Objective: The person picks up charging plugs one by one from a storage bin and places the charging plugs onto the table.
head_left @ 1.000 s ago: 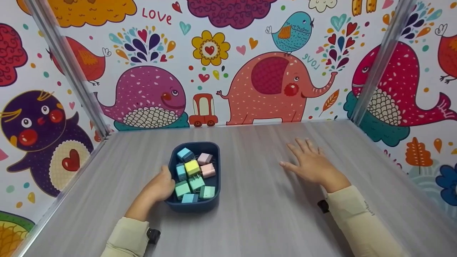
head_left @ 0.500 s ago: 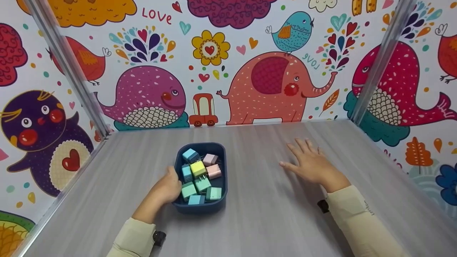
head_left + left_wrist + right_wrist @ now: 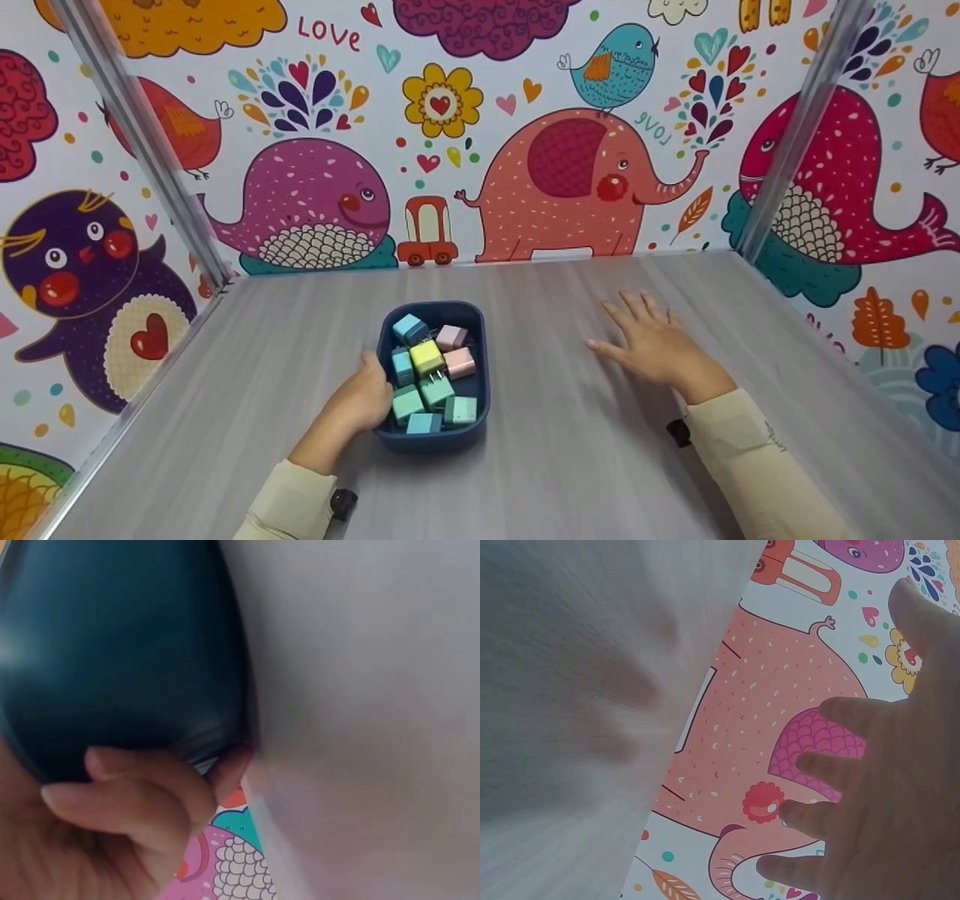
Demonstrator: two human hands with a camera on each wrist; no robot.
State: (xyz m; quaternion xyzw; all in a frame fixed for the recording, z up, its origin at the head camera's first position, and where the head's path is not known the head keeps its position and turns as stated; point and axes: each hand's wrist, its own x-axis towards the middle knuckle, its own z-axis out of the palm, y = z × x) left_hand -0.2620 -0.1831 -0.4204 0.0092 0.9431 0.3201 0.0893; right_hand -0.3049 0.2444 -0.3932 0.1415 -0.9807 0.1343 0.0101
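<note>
Since half a second ago, the blue box (image 3: 435, 444) and the person's left hand (image 3: 364, 395) have shifted together to the right across the desk (image 3: 555, 465); the right hand (image 3: 652, 341) has kept its place.

Head view: the box is left of the right hand, well apart from it, with the left hand gripping its left side. Loose plugs (image 3: 408, 406) are heaped inside; one green plug (image 3: 436, 388) has its prongs up. Possible fault: tipping or swinging. Cause: the hold is one-sided, so a jerk could turn the box and send the yellow plug (image 3: 426, 358) toward the rim.

Left wrist view: the fingers (image 3: 135, 802) are curled against the outer wall of the box. I cannot tell whether its base rests on the desk or is slightly raised. Possible fault: slipping. Cause: the wall looks smooth; if the grip slackened on a raised box, it could drop and spill.

Right wrist view: this hand's fingers are spread and hold nothing, before the elephant print (image 3: 780, 667). Contact with the desk cannot be confirmed. Possible fault: collision, if the box travelled on to these fingertips.
</note>
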